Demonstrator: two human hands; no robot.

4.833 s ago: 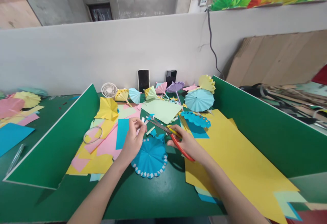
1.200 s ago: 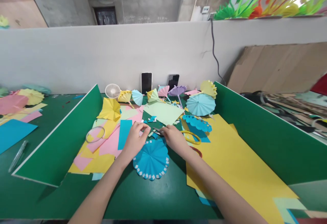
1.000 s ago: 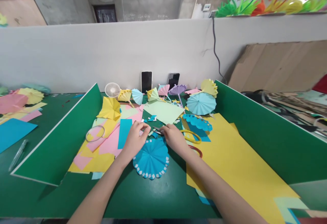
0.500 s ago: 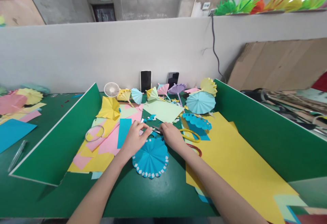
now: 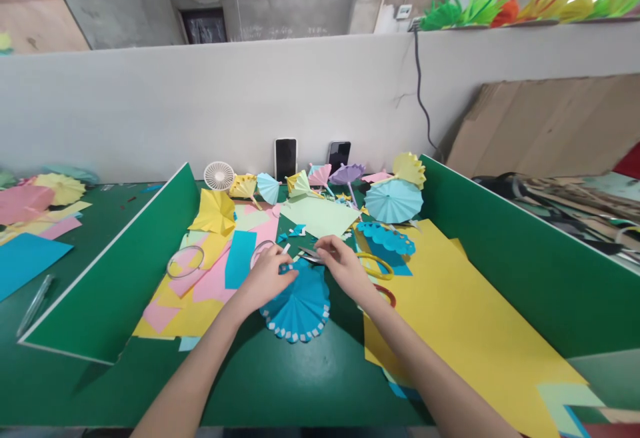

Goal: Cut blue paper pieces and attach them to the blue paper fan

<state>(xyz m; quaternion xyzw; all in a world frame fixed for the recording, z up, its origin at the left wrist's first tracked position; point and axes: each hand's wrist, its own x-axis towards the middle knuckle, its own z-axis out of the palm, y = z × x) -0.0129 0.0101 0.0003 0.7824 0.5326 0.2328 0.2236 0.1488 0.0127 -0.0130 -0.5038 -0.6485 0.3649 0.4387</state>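
A round, pleated blue paper disc [image 5: 296,305] lies on the green table, with small white squares along its scalloped edge. My left hand [image 5: 267,278] is closed at its upper left, thumb over the paper. A thin pale ring [image 5: 261,250], looking like a tape roll, shows behind the fingers, and a short white strip [image 5: 286,249] sticks out beside them. To the right, my right hand [image 5: 343,268] is closed around scissors [image 5: 311,256]; their metal blades point left above the disc, and the handles are hidden.
Left lie coloured sheets [image 5: 210,278] and a clear ring [image 5: 185,262]. Yellow paper [image 5: 450,305], a yellow ring [image 5: 375,266] and a red ring [image 5: 387,295] are at right. Small paper umbrellas [image 5: 320,177] and two phones [image 5: 286,158] stand behind. Green dividers [image 5: 125,258] flank the table.
My left hand has moved slightly left and down, away from the blades. The pale ring now shows behind it. My right hand has shifted a little, with the scissor blades now more spread.
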